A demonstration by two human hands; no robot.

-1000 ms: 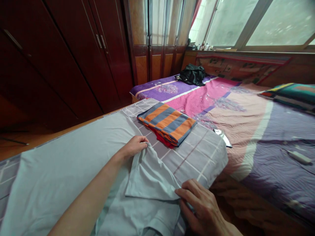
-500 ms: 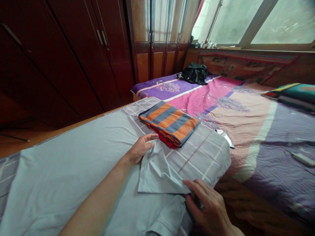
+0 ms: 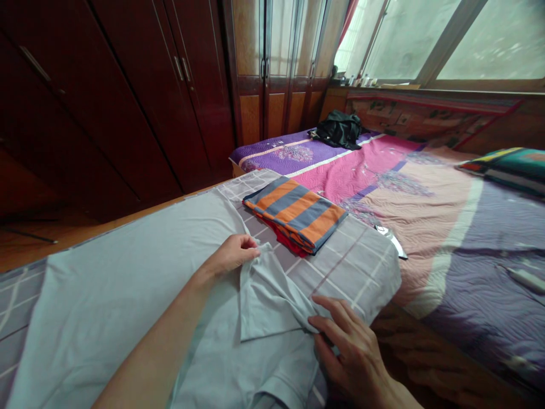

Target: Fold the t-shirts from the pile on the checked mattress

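A pale blue shirt lies spread on a grey checked bedsheet, with one part folded over into a flap. My left hand is shut on the flap's upper corner. My right hand pinches the flap's lower edge, near the sheet's front side. Just beyond my left hand sits a folded stack of orange and grey striped cloth, with red cloth showing beneath it. Neither hand touches the stack.
A pink and purple quilted bedspread stretches to the right, holding a black cloth bundle, a patterned pillow and a silver-and-white object. Dark wooden wardrobes stand at the left and back.
My right hand has shifted slightly up and left. My left hand's fingers have curled onto the flap's corner. The flap's left edge lies further right than one second ago.
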